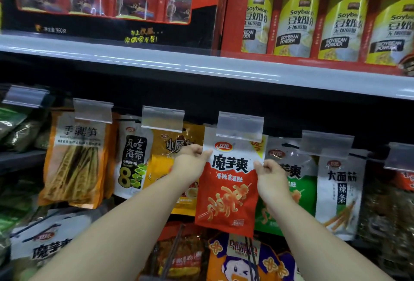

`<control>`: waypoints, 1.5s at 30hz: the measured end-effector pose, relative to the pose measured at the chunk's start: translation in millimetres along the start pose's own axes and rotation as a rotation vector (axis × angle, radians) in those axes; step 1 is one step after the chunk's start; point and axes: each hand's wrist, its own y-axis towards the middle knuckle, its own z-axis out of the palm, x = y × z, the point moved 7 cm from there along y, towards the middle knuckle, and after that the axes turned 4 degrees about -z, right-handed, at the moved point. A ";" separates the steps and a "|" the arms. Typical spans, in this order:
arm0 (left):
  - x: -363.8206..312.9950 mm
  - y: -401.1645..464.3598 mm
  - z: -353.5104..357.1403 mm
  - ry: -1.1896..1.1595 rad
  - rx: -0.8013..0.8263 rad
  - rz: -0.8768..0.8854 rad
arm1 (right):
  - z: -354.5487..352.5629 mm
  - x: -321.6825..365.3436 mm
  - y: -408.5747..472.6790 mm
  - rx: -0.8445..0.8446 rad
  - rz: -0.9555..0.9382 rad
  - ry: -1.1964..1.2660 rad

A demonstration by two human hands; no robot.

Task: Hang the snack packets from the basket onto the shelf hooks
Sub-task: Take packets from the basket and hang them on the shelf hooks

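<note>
The red-and-white snack packet (228, 182) is glossy plastic film, like the bamboo-shoot packet (76, 157) near the shelf's left edge. The price-tag holders (240, 126) are clear, smooth plastic; the soybean powder box (313, 18) is shiny card.

Packet: red-and-white snack packet (228, 182) held up, its top edge behind a clear price tag holder (240, 126).
Left hand (193, 161): pinches the packet's upper left edge.
Right hand (270, 176): pinches the right edge.
Hook: hidden, so hanging is uncertain.
Neighbours: green packet (295, 191) right, yellow packet (167, 168) left.
</note>
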 end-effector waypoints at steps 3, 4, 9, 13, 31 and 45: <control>0.8 3.1 3.0 0.032 -0.005 -0.006 | -0.6 2.5 0.5 -0.021 -0.028 -0.047; 1.8 2.3 2.7 0.024 -0.012 -0.004 | -0.4 1.7 -0.3 -0.028 -0.032 -0.055; 12.4 -16.4 -15.3 0.004 -0.064 -0.005 | -4.5 2.5 -18.0 -0.061 -0.010 -0.093; 24.3 -32.0 -46.1 0.142 -0.086 -0.026 | -19.3 10.6 -43.0 -0.140 -0.019 -0.344; 103.9 -191.3 -160.5 1.171 0.282 0.498 | 63.5 36.3 -281.9 0.379 -0.327 -1.343; 394.7 -337.4 -151.0 1.242 0.831 0.190 | 145.3 -192.2 -513.0 0.982 0.109 -1.219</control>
